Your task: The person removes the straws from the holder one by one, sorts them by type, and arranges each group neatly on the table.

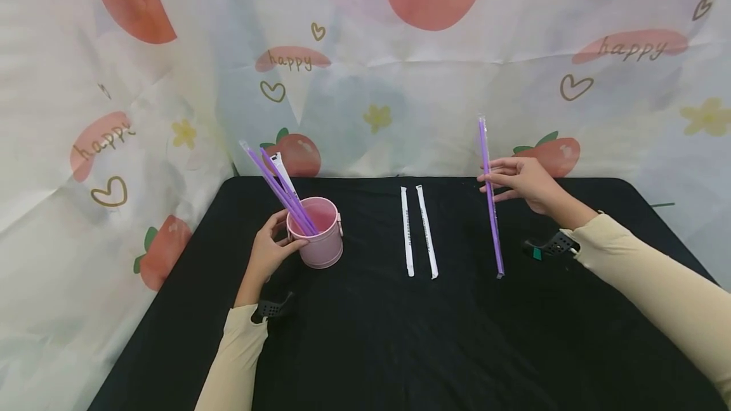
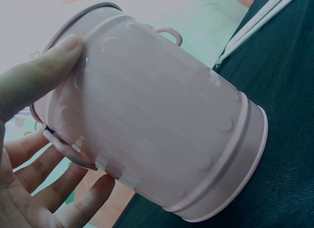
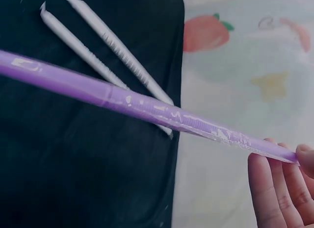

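My left hand (image 1: 270, 251) holds a small pink bucket (image 1: 322, 250) by its side, near the rim. In the left wrist view the thumb lies on the bucket's wall (image 2: 157, 110), while the other fingers are by a small side handle (image 2: 71, 152). Purple straws (image 1: 280, 192) and a white-wrapped straw (image 1: 279, 164) lean out of the bucket to the left. Over the right part of the table, my right hand (image 1: 528, 186) pinches a purple straw (image 1: 494, 233) in a clear wrapper, roughly upright. Its ribbed bend (image 3: 194, 124) shows in the right wrist view.
Two white paper-wrapped straws (image 1: 407, 233) (image 1: 427, 233) lie side by side between the hands on the black-covered table (image 1: 388, 341). A printed cloth backdrop (image 1: 457, 100) hangs right behind the table's far edge and along its left side.
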